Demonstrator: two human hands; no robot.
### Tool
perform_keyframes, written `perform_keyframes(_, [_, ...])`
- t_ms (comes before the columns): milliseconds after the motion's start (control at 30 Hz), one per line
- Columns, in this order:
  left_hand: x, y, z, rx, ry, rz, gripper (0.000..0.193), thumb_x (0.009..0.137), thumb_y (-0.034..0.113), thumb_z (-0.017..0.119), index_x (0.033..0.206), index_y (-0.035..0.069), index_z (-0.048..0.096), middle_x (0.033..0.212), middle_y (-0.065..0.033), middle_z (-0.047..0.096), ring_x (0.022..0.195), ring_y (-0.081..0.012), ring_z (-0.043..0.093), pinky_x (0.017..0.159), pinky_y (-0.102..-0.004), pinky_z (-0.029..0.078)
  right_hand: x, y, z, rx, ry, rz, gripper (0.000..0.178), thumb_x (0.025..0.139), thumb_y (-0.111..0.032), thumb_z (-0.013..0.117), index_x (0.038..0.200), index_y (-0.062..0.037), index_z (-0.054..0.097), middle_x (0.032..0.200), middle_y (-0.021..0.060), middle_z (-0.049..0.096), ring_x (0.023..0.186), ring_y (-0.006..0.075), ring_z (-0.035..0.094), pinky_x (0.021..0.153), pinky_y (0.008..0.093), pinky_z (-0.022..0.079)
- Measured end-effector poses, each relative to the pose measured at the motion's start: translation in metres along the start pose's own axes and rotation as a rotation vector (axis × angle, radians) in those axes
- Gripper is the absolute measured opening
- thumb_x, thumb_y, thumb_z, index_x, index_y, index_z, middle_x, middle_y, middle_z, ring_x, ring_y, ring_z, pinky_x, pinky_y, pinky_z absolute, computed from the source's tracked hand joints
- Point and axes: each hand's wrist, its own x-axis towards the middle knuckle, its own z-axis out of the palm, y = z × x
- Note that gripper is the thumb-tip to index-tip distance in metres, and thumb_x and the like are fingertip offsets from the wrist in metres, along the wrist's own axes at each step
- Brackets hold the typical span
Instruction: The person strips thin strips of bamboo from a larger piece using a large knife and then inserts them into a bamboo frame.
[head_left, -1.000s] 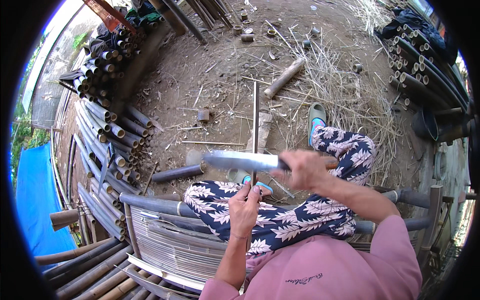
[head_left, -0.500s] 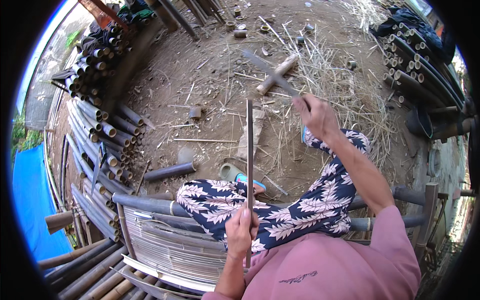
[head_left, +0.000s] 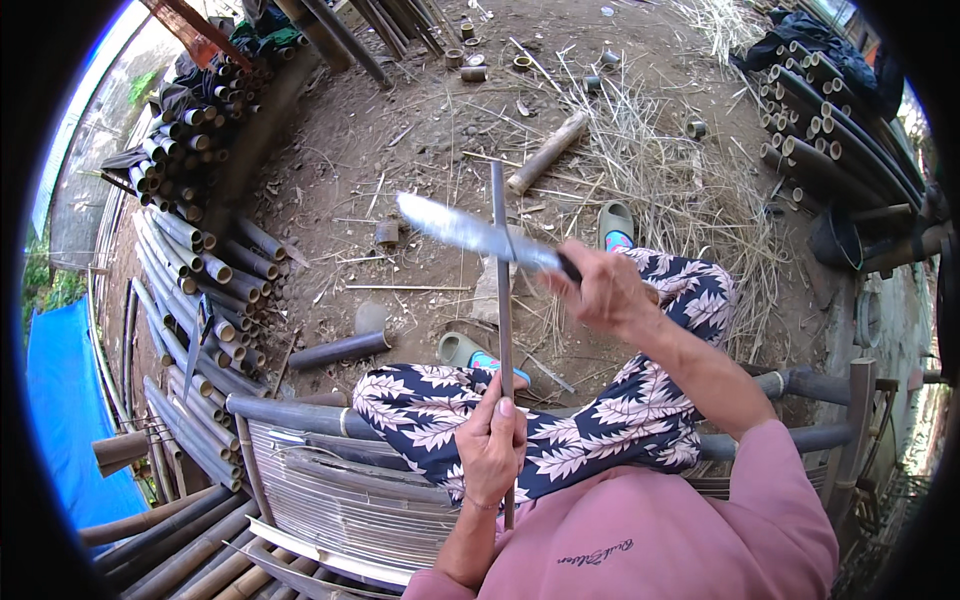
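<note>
My left hand (head_left: 490,445) is closed round the lower part of a long, narrow bamboo strip (head_left: 502,300), which stands nearly upright in front of my lap. In my right hand (head_left: 605,290) is the dark handle of a large knife (head_left: 470,228). Its broad blade, slightly smeared by motion, points left and crosses the strip in its upper half. Whether the edge touches the strip or passes in front of it, I cannot tell. Below the left fist, the strip's lower end reaches down beside my shirt.
I sit on a bamboo bench (head_left: 300,415) with a slatted part at left. Stacked bamboo poles (head_left: 215,320) lie left, more poles (head_left: 840,140) at right. On the dirt ground are a short log (head_left: 548,152), straw-like shavings (head_left: 690,210) and a dark bamboo piece (head_left: 340,348). A blue tarp (head_left: 75,400) hangs far left.
The right hand has come down and left with the knife, whose blade now crosses the strip. The left hand still grips the strip, which leans slightly more.
</note>
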Motion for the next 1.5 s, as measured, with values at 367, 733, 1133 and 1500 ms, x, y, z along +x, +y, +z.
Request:
perform_keyframes(367, [0.019,-0.025,-0.009,-0.096,-0.166,0.105,0.038,0.102,0.016,0.046,0.132,-0.006,0.050,0.060,-0.0011,0.051,0.048,-0.0073,0.047,0.046,-0.0213,0.039,0.039,-0.006,-0.037,1.411,-0.134,0.450,0.050,0.093,-0.043,0.061,0.108,0.0039,0.060,0.086,0.0111,0.066,0.055,0.0071,0.056,0.050,0.0226,0.051])
perform_keyframes(733, [0.153,0.069,0.020,0.491,-0.132,0.715,0.051,0.089,0.009,0.064,0.137,0.002,0.048,0.124,-0.0167,0.060,0.117,-0.0237,0.058,0.092,-0.0378,0.050,0.043,-0.022,-0.009,1.307,-0.125,0.419,0.026,0.088,-0.024,0.073,0.096,0.0008,0.068,0.073,0.0040,0.065,0.058,0.0069,0.057,0.050,0.0218,0.043])
perform_keyframes(1133, [0.220,0.056,-0.017,0.449,0.029,0.698,0.030,0.086,0.000,0.068,0.115,0.003,0.062,0.102,-0.0085,0.067,0.093,-0.0158,0.068,0.080,-0.0280,0.058,0.056,0.006,0.016,1.055,-0.270,0.579,0.034,0.093,-0.017,0.063,0.121,0.0014,0.057,0.065,0.0033,0.059,0.055,0.0099,0.056,0.051,0.0231,0.045])
perform_keyframes(1500, [0.260,-0.062,-0.053,0.379,0.230,0.534,0.021,0.086,-0.004,0.067,0.107,0.001,0.065,0.102,-0.0040,0.064,0.084,-0.0058,0.059,0.072,-0.0194,0.049,0.018,0.023,0.042,0.899,-0.294,0.665,0.021,0.101,-0.016,0.047,0.111,0.0007,0.054,0.078,0.0024,0.057,0.064,0.0085,0.057,0.054,0.0246,0.048])
